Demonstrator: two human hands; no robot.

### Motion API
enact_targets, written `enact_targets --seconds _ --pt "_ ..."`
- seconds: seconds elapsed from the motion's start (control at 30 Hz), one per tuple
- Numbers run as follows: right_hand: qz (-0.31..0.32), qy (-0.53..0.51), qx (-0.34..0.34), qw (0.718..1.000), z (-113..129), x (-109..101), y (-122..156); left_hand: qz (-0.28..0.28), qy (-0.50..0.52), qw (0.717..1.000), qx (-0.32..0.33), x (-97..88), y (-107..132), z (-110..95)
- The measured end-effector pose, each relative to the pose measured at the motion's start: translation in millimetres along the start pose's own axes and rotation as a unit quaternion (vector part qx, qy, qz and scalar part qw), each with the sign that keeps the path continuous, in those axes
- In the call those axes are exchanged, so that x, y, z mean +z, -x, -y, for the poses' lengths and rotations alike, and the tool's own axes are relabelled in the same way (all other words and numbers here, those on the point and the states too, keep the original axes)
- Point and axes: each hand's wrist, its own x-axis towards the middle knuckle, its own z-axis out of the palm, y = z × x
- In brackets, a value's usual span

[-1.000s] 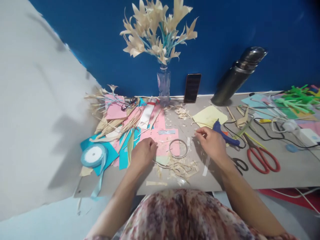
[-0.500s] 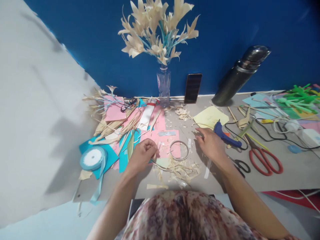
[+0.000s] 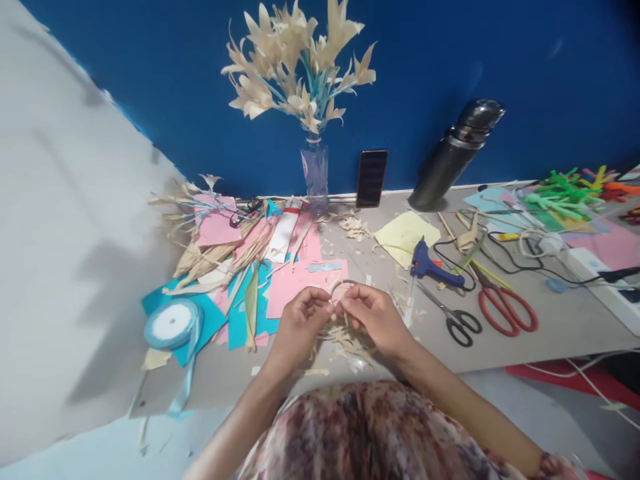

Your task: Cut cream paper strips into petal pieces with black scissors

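My left hand (image 3: pixel 303 321) and my right hand (image 3: pixel 376 319) meet over the front of the desk, fingertips pinched and almost touching. Whatever lies between them is too small to make out. Just behind the fingertips shows the upper edge of a thin grey-brown ring (image 3: pixel 343 283), the rest hidden by the hands. Beneath them is a pile of pale dried strips and scraps (image 3: pixel 345 343). A pink paper sheet (image 3: pixel 285 293) lies beside my left hand. To the right of my right hand are the black-handled scissors (image 3: pixel 463 325) and a blue glue gun (image 3: pixel 431 268).
Red-handled scissors (image 3: pixel 509 310) lie further right. At the back stand a clear bottle (image 3: pixel 315 173) of pale husk-like flowers, a phone (image 3: pixel 372 179) and a dark flask (image 3: pixel 453 160). A light-blue ribbon spool (image 3: pixel 171 323) rests at left. A white power strip (image 3: pixel 607 287) with cables lies right.
My right hand has come left and toward me from near the glue gun to meet my left hand, its fingers now pinched. The view has shifted slightly to the right.
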Motion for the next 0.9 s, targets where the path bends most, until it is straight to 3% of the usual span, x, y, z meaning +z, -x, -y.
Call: enact_targets --seconds 0.1,0.2,0.33,0.6,0.77,0.9 --pt "0.040 0.074 0.012 0.996 3.3 -1.2 4.9 0.004 -0.048 0.998 0.038 -7.3 1.0 -9.0" --pt "0.035 0.102 -0.006 0.994 3.0 -2.5 6.8 0.025 -0.094 0.993 0.059 -11.9 1.6 -14.7" --pt "0.033 0.117 -0.023 0.992 1.1 -7.5 7.6 -0.005 -0.090 0.994 0.056 -14.3 3.2 -18.1" --pt "-0.019 -0.053 0.016 0.998 -6.1 -1.6 5.4 -0.111 0.009 0.990 0.089 4.0 13.0 -19.1" --pt "-0.035 -0.016 -0.021 0.999 -3.8 -0.8 6.8 -0.049 -0.108 0.969 0.217 13.9 18.5 -14.4" --pt "-0.023 0.018 -0.028 0.999 -2.8 -6.4 9.5 -0.005 -0.196 0.942 0.273 11.8 19.0 -8.8"
